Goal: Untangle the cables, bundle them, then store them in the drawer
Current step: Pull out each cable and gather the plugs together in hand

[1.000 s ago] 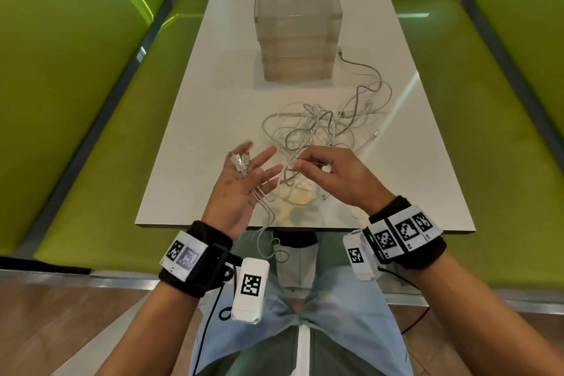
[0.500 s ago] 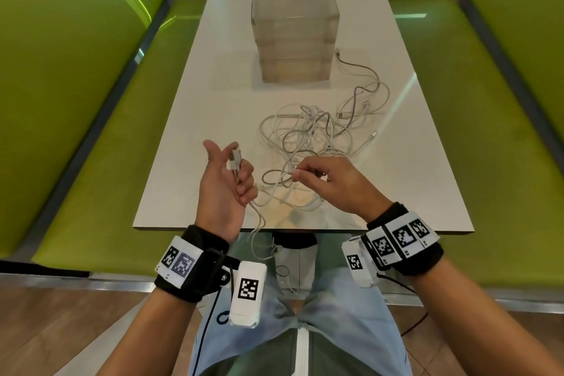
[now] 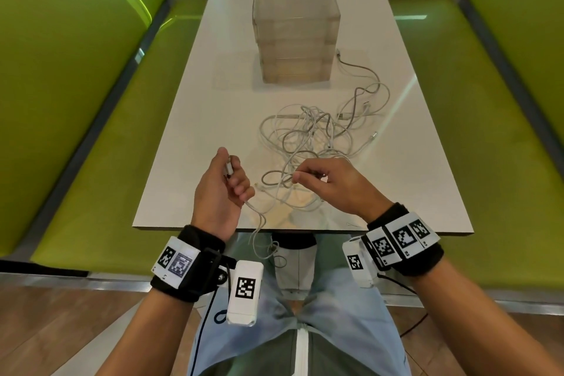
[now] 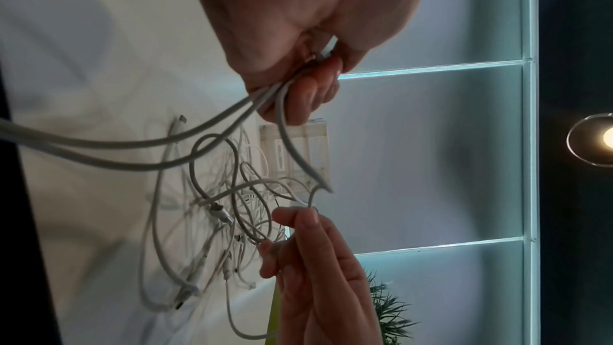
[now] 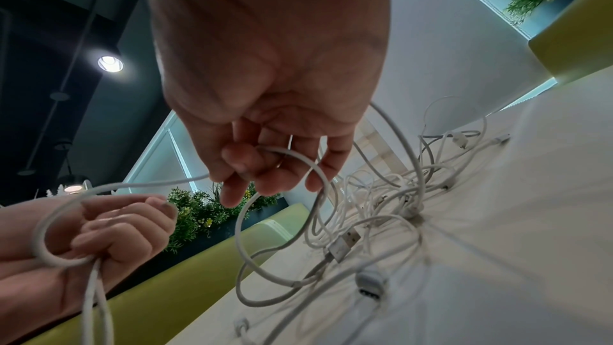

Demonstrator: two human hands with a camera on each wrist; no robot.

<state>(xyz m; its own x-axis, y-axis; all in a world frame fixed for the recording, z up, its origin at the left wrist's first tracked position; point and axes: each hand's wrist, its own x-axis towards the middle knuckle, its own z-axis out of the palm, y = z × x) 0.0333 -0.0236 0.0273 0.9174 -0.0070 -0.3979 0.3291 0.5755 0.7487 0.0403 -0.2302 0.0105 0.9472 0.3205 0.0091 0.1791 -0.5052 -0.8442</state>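
A tangle of white and grey cables [image 3: 317, 137] lies on the white table [image 3: 195, 119], in front of the clear drawer unit [image 3: 294, 33]. My left hand [image 3: 227, 180] is over the near edge, fingers curled round folded cable strands [image 4: 232, 117] with a plug [image 3: 229, 165] sticking up from the fist. A loop of that cable hangs below the table edge [image 3: 259, 241]. My right hand [image 3: 323, 180] hovers just right of it and pinches a cable strand [image 5: 298, 156] that runs back into the tangle [image 5: 381, 206]. All drawers look closed.
Green bench seats [image 3: 91, 131] run along both sides of the table. A grey cable [image 3: 357, 69] trails from the pile toward the right side of the drawer unit. A USB plug [image 5: 343, 244] lies at the near side of the pile.
My left hand has gone from flat and spread to curled round the cable ends, turning palm inward. The right hand drew slightly toward me with its strand.
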